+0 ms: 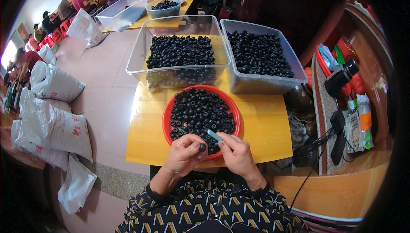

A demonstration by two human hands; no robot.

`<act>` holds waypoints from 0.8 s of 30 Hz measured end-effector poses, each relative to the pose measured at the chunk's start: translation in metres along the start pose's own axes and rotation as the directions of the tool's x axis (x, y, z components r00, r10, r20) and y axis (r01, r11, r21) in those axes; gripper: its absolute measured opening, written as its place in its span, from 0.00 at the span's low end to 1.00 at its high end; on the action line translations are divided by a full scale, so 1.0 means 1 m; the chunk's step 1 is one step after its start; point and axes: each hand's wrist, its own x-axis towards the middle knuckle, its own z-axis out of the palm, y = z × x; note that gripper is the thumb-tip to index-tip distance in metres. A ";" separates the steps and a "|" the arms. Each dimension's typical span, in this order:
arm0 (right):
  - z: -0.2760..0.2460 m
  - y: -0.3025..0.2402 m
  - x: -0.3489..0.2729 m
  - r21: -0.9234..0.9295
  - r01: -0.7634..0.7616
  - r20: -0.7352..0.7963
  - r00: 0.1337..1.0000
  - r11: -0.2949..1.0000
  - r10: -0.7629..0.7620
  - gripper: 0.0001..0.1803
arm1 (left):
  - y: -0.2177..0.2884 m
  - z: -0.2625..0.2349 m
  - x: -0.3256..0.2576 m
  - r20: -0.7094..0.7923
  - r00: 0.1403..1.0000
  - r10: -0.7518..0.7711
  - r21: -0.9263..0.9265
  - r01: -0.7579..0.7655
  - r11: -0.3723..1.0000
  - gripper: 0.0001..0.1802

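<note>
"What did we count?"

"We had one round red plastic tray (166,123) on the yellow rectangular table (265,126), with two translucent rectangular plastic tubs beyond it: one (177,68) near eleven o'clock, the other (265,85) between one and two. All three held small black round pieces (198,107) with holes, too many for us to count."

"And our hands?"

"Two, angled inward. Our left hand (184,154), at the tray's seven o'clock, pointed towards one, its thumb and curled fingers pinched on one black round piece (202,147) above the near rim. Our right hand (236,154), between four and five, pointed towards eleven."

"How was that grip?"

"Closed, thumb against fingers, around one pale blue stick-like tool (214,135), whose tip aimed at ten o'clock over the tray."
</note>
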 end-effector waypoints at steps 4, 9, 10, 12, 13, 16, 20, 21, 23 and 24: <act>0.002 -0.012 0.006 0.420 -0.166 0.150 0.982 0.892 0.111 0.13 | -0.001 -0.001 0.000 0.028 1.000 0.006 0.001 -0.006 1.000 0.06; 0.002 -0.017 0.010 0.538 -0.336 0.325 0.929 0.774 0.177 0.13 | -0.002 0.002 0.000 -0.049 0.998 -0.034 0.019 0.035 0.999 0.06; 0.002 -0.016 0.010 0.538 -0.335 0.325 0.929 0.774 0.176 0.13 | -0.002 0.003 0.000 -0.049 0.998 -0.034 0.019 0.035 0.999 0.06; 0.002 -0.014 0.010 0.512 -0.335 0.343 0.924 0.791 0.169 0.13 | -0.001 0.004 -0.001 -0.055 0.997 -0.046 0.044 0.049 0.998 0.06; 0.003 -0.013 0.010 0.513 -0.334 0.343 0.924 0.791 0.168 0.13 | -0.002 0.003 -0.001 -0.054 0.997 -0.046 0.045 0.049 0.998 0.06; 0.005 -0.012 0.006 0.574 -0.379 0.346 0.916 0.726 0.205 0.13 | -0.003 0.003 0.000 -0.040 0.997 -0.066 0.021 0.067 0.998 0.06; 0.002 -0.004 0.003 0.559 -0.364 0.284 0.928 0.745 0.241 0.13 | 0.019 0.007 0.019 -0.148 0.985 -0.093 0.283 0.132 0.950 0.06; -0.004 -0.002 0.001 0.507 -0.338 0.231 0.940 0.793 0.253 0.13 | 0.031 0.010 0.033 -0.141 0.985 -0.100 0.444 0.153 0.883 0.06; -0.007 0.001 -0.001 0.559 -0.432 0.263 0.902 0.708 0.342 0.12 | 0.065 0.017 0.065 0.004 0.996 0.084 0.464 -0.076 0.883 0.09; -0.010 -0.005 -0.001 0.584 -0.436 0.268 0.900 0.684 0.345 0.12 | 0.090 0.031 0.079 -0.050 0.985 0.165 0.531 -0.114 0.840 0.11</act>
